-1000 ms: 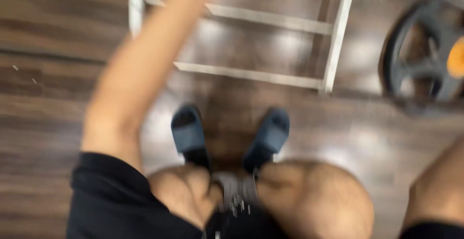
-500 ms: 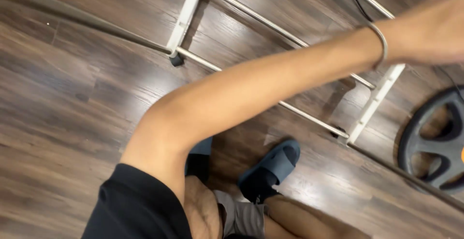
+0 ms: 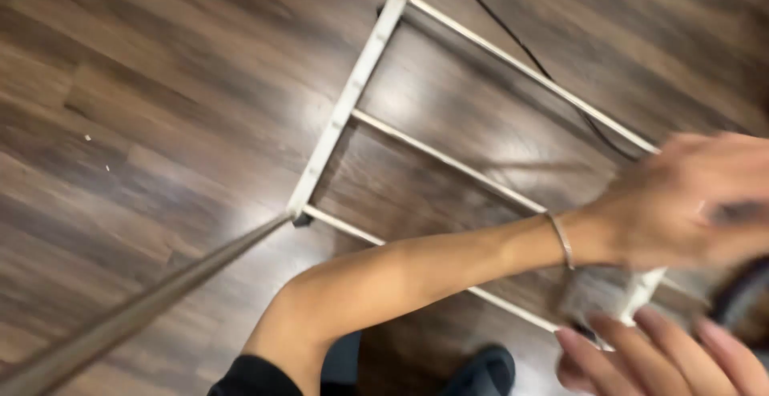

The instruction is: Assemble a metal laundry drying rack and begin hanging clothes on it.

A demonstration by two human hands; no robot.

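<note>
A white metal frame [image 3: 352, 108] lies flat on the dark wood floor [image 3: 160, 124], its rails stretching away up and left of the fingers, with a black cable [image 3: 553, 84] running along its far side. The left hand [image 3: 681, 204], a thin bracelet [image 3: 561, 240] at the wrist, reaches across to the frame's near right corner; whether its blurred fingers are apart or closed cannot be told. Just below, the right hand [image 3: 665, 360] has its fingers [image 3: 621, 340] loosely spread beside a small pale object [image 3: 597, 296] at that corner.
</note>
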